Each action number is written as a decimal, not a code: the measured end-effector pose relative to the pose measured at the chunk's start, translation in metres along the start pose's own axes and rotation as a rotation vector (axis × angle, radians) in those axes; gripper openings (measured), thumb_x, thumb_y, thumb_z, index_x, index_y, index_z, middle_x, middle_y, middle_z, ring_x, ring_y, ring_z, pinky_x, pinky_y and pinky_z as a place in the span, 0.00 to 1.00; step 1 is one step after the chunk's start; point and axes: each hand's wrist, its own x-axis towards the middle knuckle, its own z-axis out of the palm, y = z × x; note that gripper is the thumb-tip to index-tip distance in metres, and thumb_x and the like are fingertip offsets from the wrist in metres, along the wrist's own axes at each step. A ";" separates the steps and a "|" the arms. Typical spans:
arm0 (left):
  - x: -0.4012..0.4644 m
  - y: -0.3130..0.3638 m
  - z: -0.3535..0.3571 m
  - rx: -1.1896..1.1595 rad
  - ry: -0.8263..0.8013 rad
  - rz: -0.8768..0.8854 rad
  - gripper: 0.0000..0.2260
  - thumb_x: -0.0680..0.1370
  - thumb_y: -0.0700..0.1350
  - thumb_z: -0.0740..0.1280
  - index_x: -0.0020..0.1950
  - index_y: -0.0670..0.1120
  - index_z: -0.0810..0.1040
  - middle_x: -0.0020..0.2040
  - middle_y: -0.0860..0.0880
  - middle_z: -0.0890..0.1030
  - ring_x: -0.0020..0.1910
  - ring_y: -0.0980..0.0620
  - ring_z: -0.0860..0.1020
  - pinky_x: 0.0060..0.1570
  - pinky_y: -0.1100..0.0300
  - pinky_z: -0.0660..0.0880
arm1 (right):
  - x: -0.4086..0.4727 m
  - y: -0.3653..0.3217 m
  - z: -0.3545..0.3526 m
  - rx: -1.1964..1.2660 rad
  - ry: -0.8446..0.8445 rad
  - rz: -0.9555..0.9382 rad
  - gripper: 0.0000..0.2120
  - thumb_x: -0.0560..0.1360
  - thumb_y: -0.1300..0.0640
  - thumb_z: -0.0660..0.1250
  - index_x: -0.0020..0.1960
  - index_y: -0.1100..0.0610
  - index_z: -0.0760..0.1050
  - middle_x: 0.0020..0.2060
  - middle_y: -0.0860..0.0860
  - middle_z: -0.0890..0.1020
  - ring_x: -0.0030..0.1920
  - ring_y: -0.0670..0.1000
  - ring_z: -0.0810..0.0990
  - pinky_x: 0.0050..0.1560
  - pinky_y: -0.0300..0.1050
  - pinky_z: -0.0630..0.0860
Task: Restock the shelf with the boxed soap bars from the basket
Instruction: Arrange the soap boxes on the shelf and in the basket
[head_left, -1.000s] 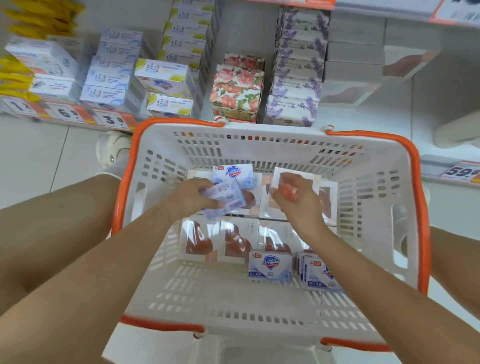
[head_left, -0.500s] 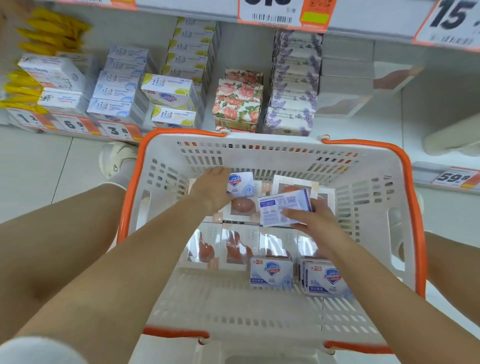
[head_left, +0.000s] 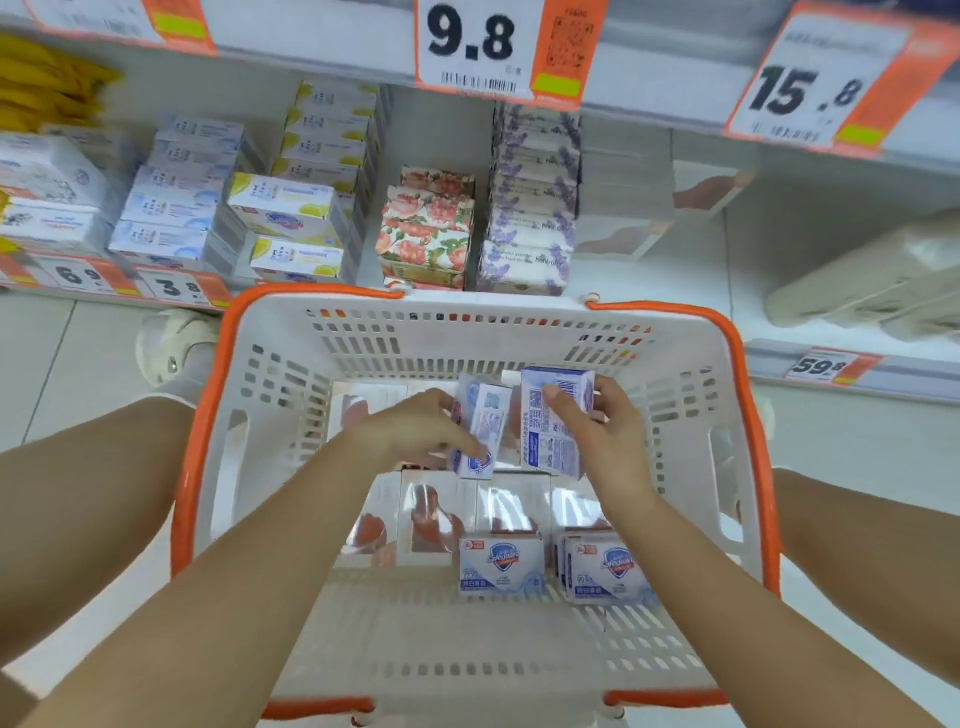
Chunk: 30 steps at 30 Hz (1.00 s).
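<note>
A white basket with an orange rim stands in front of me on the floor. Inside it, my left hand grips a white-and-blue soap box held on end. Beside it, my right hand holds a second white-and-blue soap box upright, thumb across its printed back. Two more blue soap boxes stand near the basket's front. Several white boxes picturing a pink soap bar lie flat on the basket floor. The shelf behind carries stacked soap boxes.
On the shelf stand blue-and-white boxes, yellow-accented boxes, floral boxes and lavender boxes. Bare shelf lies right of them. Price tags 9.8 and 15.8 hang above. My knees flank the basket.
The right hand took the blue box from the left hand and raised it upright. The left hand picked up a second blue box. The view tilted up toward the shelf.
</note>
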 end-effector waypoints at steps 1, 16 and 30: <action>-0.013 0.003 0.002 -0.132 -0.027 0.051 0.21 0.70 0.35 0.74 0.58 0.46 0.71 0.53 0.47 0.81 0.51 0.50 0.81 0.52 0.55 0.79 | -0.002 -0.003 -0.001 -0.038 0.030 -0.030 0.06 0.72 0.52 0.72 0.46 0.51 0.77 0.33 0.41 0.81 0.32 0.40 0.78 0.39 0.40 0.77; -0.179 0.030 0.029 -0.449 0.029 0.442 0.16 0.70 0.50 0.73 0.57 0.52 0.82 0.54 0.51 0.84 0.54 0.53 0.81 0.55 0.52 0.76 | -0.118 -0.131 0.014 0.141 -0.283 0.012 0.26 0.70 0.34 0.66 0.61 0.47 0.76 0.59 0.49 0.81 0.59 0.50 0.79 0.62 0.53 0.74; -0.259 0.031 -0.050 -0.455 0.413 0.480 0.25 0.69 0.55 0.74 0.63 0.51 0.75 0.59 0.53 0.77 0.56 0.56 0.76 0.45 0.53 0.82 | -0.142 -0.158 0.073 0.680 -0.631 0.461 0.20 0.78 0.45 0.59 0.60 0.57 0.77 0.51 0.59 0.84 0.48 0.58 0.83 0.43 0.49 0.79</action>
